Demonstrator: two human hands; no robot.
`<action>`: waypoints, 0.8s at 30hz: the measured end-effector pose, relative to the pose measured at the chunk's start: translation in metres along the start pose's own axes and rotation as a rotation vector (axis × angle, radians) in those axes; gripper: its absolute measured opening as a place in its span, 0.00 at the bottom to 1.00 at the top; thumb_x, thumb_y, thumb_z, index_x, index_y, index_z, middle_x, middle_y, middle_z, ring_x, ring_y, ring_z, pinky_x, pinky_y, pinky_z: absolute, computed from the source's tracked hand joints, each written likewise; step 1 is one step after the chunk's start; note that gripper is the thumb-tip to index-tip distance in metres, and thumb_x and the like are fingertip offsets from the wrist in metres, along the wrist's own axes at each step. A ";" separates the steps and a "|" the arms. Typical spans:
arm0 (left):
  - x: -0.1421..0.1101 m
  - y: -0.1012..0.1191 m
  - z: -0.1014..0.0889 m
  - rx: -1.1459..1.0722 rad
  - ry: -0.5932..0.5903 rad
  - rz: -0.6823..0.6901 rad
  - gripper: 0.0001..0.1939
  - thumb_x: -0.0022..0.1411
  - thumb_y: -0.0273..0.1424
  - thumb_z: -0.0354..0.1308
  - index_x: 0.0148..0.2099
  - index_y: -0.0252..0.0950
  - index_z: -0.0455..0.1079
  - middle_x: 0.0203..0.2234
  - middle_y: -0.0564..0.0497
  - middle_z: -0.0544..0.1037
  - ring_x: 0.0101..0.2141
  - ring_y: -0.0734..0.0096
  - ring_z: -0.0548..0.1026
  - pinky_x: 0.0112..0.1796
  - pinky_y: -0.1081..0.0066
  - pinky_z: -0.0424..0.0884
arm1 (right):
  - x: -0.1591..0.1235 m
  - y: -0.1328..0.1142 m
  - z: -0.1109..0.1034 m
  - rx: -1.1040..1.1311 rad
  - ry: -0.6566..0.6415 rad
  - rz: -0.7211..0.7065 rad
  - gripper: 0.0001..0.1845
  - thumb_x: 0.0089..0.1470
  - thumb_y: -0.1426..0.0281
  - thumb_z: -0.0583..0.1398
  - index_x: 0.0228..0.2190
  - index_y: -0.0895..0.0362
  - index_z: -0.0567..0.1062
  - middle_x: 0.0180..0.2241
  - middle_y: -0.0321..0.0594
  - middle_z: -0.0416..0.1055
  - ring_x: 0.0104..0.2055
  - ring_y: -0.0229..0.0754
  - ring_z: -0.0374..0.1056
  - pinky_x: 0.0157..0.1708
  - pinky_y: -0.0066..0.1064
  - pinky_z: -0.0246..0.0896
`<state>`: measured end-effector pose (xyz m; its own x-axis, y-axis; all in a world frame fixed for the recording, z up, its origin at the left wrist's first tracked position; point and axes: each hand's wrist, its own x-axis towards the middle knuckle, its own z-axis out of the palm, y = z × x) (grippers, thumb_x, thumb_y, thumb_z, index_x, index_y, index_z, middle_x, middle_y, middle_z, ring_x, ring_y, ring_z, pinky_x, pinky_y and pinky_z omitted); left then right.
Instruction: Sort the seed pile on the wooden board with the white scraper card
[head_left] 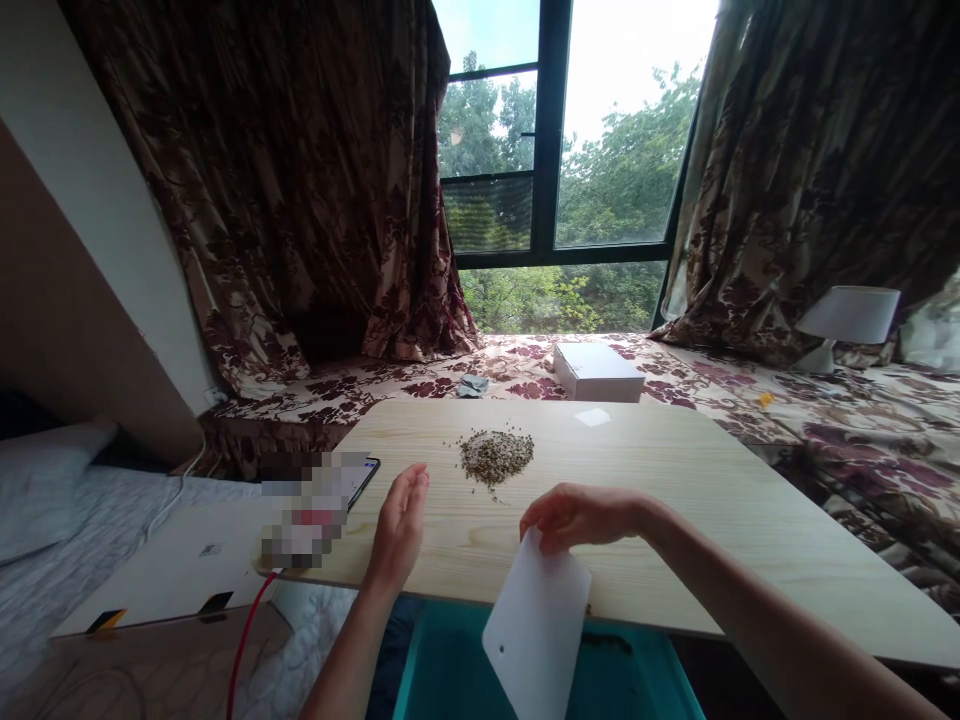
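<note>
A heap of small brown seed-like grains (pixel 495 456) lies on the pale wooden table (pixel 637 590), with loose grains scattered round it. My left hand (pixel 403 520) is held edge-on over the table, left of the heap, its fingers stretched out and nothing in them. Between the thumb and fingers of my right hand (pixel 570 515) is a stiff white sheet (pixel 538 620) with rounded corners and a small hole. The sheet hangs tilted past the table's front edge, over a teal bin (pixel 431 665). Some dark bits show inside the bin behind the sheet.
A phone (pixel 364 480), partly blurred out, lies at the table's left edge with a red cable (pixel 247 635). A white paper piece (pixel 592 417) is at the back. On the window ledge are a white box (pixel 600 372), a folded cloth (pixel 472 385) and a lamp (pixel 851 315).
</note>
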<state>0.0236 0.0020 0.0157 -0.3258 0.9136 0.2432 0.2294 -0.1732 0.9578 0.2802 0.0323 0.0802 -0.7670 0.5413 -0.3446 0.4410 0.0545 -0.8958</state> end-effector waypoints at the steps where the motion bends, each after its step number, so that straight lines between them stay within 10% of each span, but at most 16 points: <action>1: 0.000 -0.001 0.002 0.006 -0.014 0.005 0.22 0.60 0.45 0.48 0.50 0.36 0.66 0.46 0.44 0.74 0.49 0.63 0.71 0.51 0.63 0.65 | -0.007 -0.002 0.002 0.005 -0.004 0.001 0.19 0.41 0.65 0.65 0.38 0.58 0.78 0.30 0.38 0.74 0.34 0.38 0.68 0.34 0.27 0.62; 6: 0.003 -0.014 0.004 0.088 -0.074 0.071 0.20 0.62 0.43 0.47 0.49 0.36 0.66 0.47 0.44 0.74 0.49 0.63 0.71 0.51 0.62 0.65 | -0.032 -0.007 0.000 0.136 0.080 -0.093 0.18 0.42 0.64 0.65 0.36 0.60 0.78 0.30 0.39 0.74 0.32 0.38 0.67 0.33 0.27 0.61; 15: -0.003 -0.024 0.003 0.783 -0.121 0.402 0.10 0.58 0.32 0.52 0.41 0.40 0.71 0.40 0.49 0.75 0.45 0.62 0.70 0.50 0.56 0.61 | 0.002 0.038 -0.020 0.537 1.127 -0.224 0.24 0.40 0.65 0.62 0.42 0.57 0.74 0.32 0.40 0.74 0.30 0.39 0.69 0.25 0.27 0.63; 24: -0.004 -0.023 0.004 0.874 -0.140 0.409 0.11 0.59 0.33 0.51 0.43 0.41 0.70 0.41 0.49 0.73 0.44 0.63 0.68 0.49 0.60 0.63 | 0.010 0.060 -0.016 0.490 1.294 -0.183 0.29 0.43 0.62 0.59 0.49 0.57 0.69 0.28 0.39 0.74 0.25 0.40 0.69 0.20 0.26 0.62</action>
<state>0.0227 0.0041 -0.0082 0.0295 0.8888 0.4574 0.9185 -0.2046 0.3384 0.3067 0.0541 0.0273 0.2930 0.9550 0.0467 -0.0297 0.0579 -0.9979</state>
